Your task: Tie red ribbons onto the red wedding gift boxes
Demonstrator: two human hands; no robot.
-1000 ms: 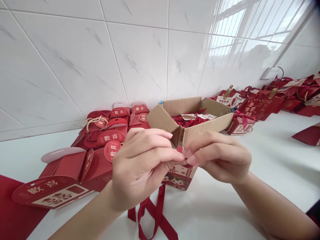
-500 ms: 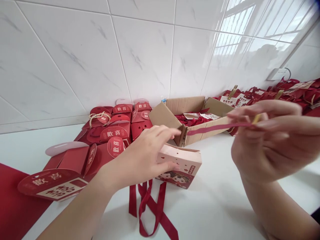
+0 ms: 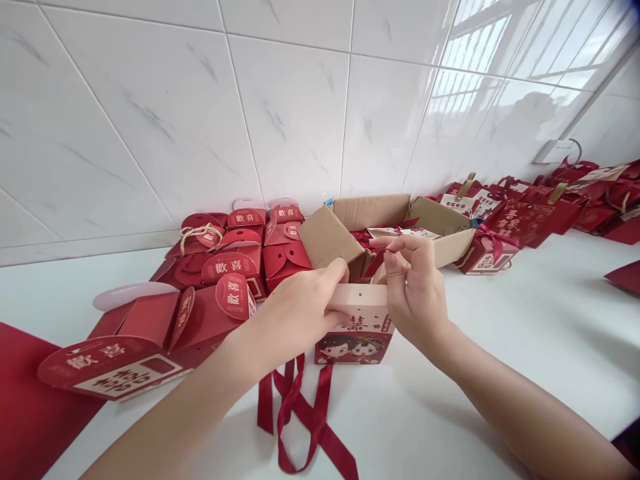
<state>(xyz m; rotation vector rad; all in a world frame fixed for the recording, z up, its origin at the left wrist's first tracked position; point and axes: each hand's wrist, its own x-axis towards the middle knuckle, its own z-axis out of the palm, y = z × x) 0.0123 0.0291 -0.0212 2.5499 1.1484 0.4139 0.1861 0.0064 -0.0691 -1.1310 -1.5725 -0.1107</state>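
Observation:
A small pink gift box (image 3: pixel 356 330) with a cartoon couple on its front stands upright on the white counter. My left hand (image 3: pixel 300 313) grips its left top edge, fingers curled over the rim. Over the box's right top edge, my right hand (image 3: pixel 414 287) pinches the end of a red ribbon (image 3: pixel 376 261). More red ribbon (image 3: pixel 300 413) trails loose on the counter in front of the box.
An open cardboard carton (image 3: pixel 345 233) holding ribbons and tags sits just behind the box. Red gift boxes (image 3: pixel 235 267) are piled at the left against the tiled wall. More red bags (image 3: pixel 525 213) line the wall at the right. The white counter (image 3: pixel 525 333) extends to the right.
My right hand has come back down from the far right with the ribbon to the box top. The box has been stood upright, and my left hand now grips its top.

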